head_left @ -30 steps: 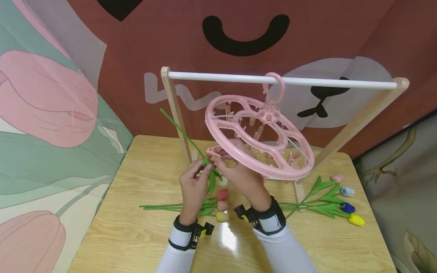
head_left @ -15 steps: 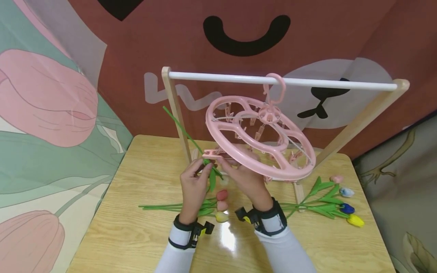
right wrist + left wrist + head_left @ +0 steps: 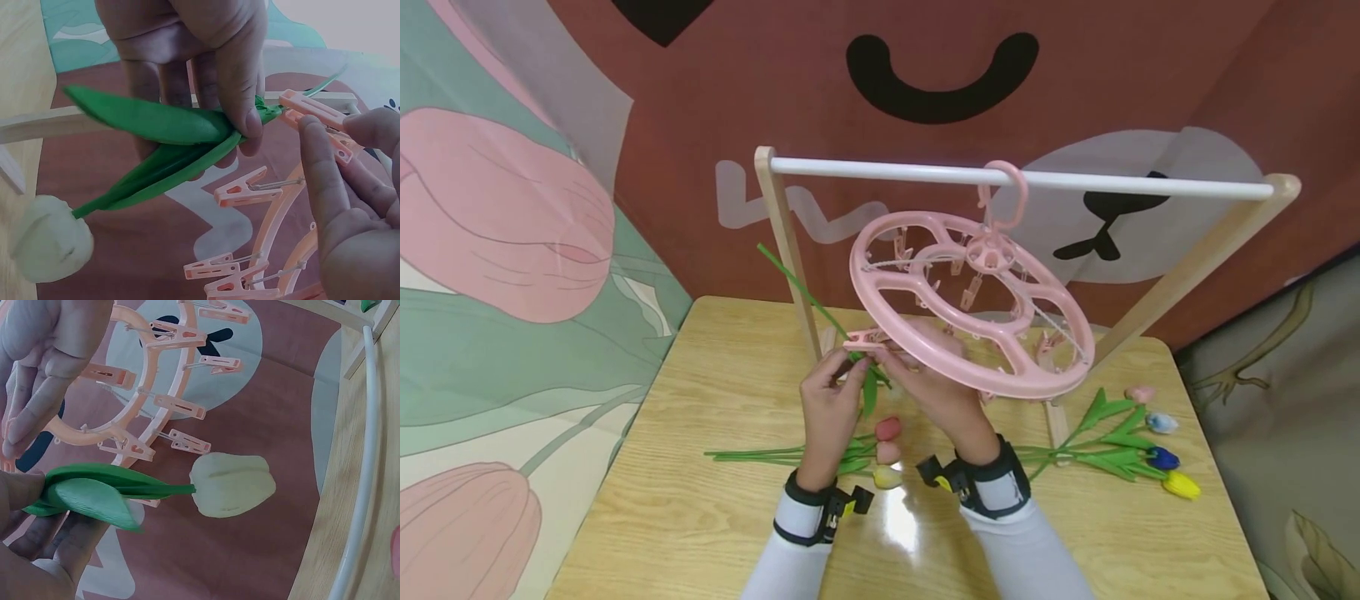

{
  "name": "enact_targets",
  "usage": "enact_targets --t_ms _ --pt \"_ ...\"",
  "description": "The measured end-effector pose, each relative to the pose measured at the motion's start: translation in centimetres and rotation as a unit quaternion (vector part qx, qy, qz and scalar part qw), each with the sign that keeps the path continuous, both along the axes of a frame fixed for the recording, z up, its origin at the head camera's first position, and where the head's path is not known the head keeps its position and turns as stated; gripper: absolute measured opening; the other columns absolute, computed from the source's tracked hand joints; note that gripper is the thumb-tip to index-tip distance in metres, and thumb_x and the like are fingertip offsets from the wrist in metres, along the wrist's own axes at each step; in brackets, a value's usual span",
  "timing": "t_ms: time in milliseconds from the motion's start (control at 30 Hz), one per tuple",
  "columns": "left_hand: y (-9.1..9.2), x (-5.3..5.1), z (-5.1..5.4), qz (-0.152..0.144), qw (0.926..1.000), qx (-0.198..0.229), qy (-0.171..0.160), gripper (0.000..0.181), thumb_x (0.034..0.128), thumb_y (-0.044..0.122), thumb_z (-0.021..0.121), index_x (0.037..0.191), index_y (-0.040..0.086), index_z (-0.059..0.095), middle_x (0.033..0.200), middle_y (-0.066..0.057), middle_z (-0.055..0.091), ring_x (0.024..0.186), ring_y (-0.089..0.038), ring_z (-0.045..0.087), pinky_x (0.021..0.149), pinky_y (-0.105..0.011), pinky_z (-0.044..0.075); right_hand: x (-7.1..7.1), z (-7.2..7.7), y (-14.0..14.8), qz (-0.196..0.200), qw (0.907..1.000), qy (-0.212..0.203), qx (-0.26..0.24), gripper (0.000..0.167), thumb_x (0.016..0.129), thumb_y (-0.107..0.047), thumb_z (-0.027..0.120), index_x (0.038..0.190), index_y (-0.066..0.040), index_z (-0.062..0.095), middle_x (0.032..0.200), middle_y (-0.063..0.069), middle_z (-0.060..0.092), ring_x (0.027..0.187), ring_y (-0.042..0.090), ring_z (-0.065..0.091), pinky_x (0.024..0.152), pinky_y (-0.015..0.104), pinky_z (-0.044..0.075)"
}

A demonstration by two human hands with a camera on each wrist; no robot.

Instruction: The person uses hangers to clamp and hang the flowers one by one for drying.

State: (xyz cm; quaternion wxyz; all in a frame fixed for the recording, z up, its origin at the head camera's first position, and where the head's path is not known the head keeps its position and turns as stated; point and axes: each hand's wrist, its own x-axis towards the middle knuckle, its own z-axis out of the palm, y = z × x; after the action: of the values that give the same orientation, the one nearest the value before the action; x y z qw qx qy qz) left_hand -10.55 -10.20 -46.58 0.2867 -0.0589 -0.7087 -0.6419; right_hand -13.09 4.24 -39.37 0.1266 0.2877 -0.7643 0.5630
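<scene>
My left hand (image 3: 830, 408) pinches a white artificial tulip (image 3: 232, 485) by its stem, just where the green leaves (image 3: 156, 122) begin. The bloom hangs head down and the bare stem (image 3: 797, 283) slants up to the left. With thumb and fingers my right hand (image 3: 942, 392) pinches a pink clothespin (image 3: 312, 111) on the rim of a pink round hanger (image 3: 887, 312). In the right wrist view the clothespin's tip meets the stem right beside the left thumb; whether its jaws have closed on the stem I cannot tell. The right fingers lie partly hidden under the hanger's rim.
The hanger hooks over a white rail (image 3: 895, 171) on a wooden stand (image 3: 784, 242). More clothespins (image 3: 178, 406) dangle from it. Several tulips (image 3: 760, 454) lie at the left of the wooden table (image 3: 647, 500), and another bunch (image 3: 1112, 454) lies at the right.
The clothespin has turned level and moved left onto the stem beside my left fingers. The tulip and left hand have shifted only slightly, and the hanger has swayed a little.
</scene>
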Motion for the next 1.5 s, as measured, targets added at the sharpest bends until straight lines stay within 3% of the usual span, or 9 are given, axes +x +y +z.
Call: enact_targets --t_ms 167,400,500,800,1000,1100,1233,1400,1500 --pt "0.0 0.1 0.0 -0.012 0.9994 0.028 -0.014 0.020 0.0938 -0.004 0.071 0.114 -0.003 0.074 0.105 -0.020 0.075 0.092 -0.008 0.069 0.066 -0.023 0.064 1.0 1.5 0.1 0.024 0.9963 -0.082 -0.002 0.028 0.093 0.004 0.071 0.121 0.005 0.067 0.104 0.017 0.074 0.091 0.021 0.070 0.080 0.026 0.061" --pt "-0.2 0.0 -0.1 -0.036 0.9984 0.042 -0.015 0.022 0.0965 0.002 0.071 0.118 -0.004 0.072 0.111 -0.022 0.073 0.100 -0.017 0.070 0.081 -0.028 0.065 0.2 -3.5 1.1 0.010 0.9954 -0.095 -0.005 0.043 0.092 0.001 0.074 0.132 0.001 0.058 0.118 0.020 0.071 0.111 0.035 0.070 0.099 0.040 0.060" --pt "-0.2 -0.1 -0.1 -0.036 0.9987 0.034 -0.013 0.021 0.0971 0.002 0.069 0.117 -0.004 0.071 0.112 -0.020 0.073 0.101 -0.019 0.070 0.086 -0.030 0.064 0.6 -4.9 2.0 0.013 0.9910 -0.132 0.022 0.049 0.096 -0.005 0.071 0.142 -0.002 0.052 0.130 0.020 0.066 0.122 0.035 0.064 0.106 0.050 0.055" --pt "-0.6 0.0 0.0 -0.041 0.9983 0.031 -0.026 0.022 0.0969 -0.003 0.067 0.118 -0.006 0.069 0.109 -0.024 0.073 0.100 -0.013 0.069 0.089 -0.024 0.060 1.5 -9.3 5.8 0.005 0.9851 -0.162 0.058 0.043 0.096 -0.006 0.072 0.138 -0.002 0.060 0.135 0.016 0.067 0.124 0.034 0.064 0.105 0.051 0.055" --pt "-0.8 0.0 0.2 -0.055 0.9972 0.045 -0.024 0.021 0.0969 -0.004 0.066 0.117 -0.008 0.068 0.110 -0.026 0.071 0.100 -0.010 0.068 0.088 -0.024 0.060 2.2 -10.5 8.1 -0.051 0.9665 -0.188 0.167 0.042 0.101 -0.025 0.068 0.139 -0.008 0.062 0.143 0.016 0.062 0.136 0.040 0.054 0.111 0.062 0.046" --pt "-0.8 0.0 0.2 -0.066 0.9967 0.044 -0.019 0.020 0.0976 -0.002 0.066 0.117 -0.008 0.068 0.113 -0.025 0.071 0.102 -0.011 0.069 0.088 -0.025 0.061 2.4 -10.8 9.1 -0.070 0.9599 -0.176 0.206 0.042 0.101 -0.022 0.068 0.140 -0.009 0.061 0.144 0.016 0.061 0.137 0.044 0.052 0.109 0.066 0.046" --pt "-0.9 0.1 0.2 -0.068 0.9972 0.024 -0.021 0.020 0.0984 0.001 0.067 0.117 -0.005 0.069 0.113 -0.021 0.073 0.102 -0.015 0.071 0.089 -0.027 0.061 2.4 -11.0 10.3 -0.069 0.9650 -0.133 0.215 0.043 0.099 -0.012 0.069 0.141 -0.006 0.060 0.138 0.019 0.064 0.127 0.044 0.060 0.103 0.064 0.051" --pt "-2.0 0.2 -0.6 -0.064 0.9960 -0.049 -0.039 0.019 0.0975 0.002 0.068 0.116 0.001 0.072 0.110 -0.015 0.076 0.100 -0.021 0.072 0.083 -0.027 0.062 2.1 -11.2 11.7 -0.066 0.9706 -0.103 0.207 0.042 0.096 -0.003 0.069 0.138 -0.006 0.061 0.136 0.017 0.066 0.127 0.040 0.061 0.102 0.062 0.054" --pt "-3.4 0.4 -1.2 -0.076 0.9891 -0.106 -0.068 0.020 0.0977 0.004 0.068 0.117 0.004 0.072 0.112 -0.012 0.076 0.101 -0.026 0.072 0.082 -0.030 0.062 2.0 -11.5 12.5 -0.059 0.9697 -0.094 0.217 0.046 0.095 -0.001 0.070 0.138 -0.012 0.058 0.139 0.014 0.063 0.133 0.039 0.056 0.105 0.062 0.051"
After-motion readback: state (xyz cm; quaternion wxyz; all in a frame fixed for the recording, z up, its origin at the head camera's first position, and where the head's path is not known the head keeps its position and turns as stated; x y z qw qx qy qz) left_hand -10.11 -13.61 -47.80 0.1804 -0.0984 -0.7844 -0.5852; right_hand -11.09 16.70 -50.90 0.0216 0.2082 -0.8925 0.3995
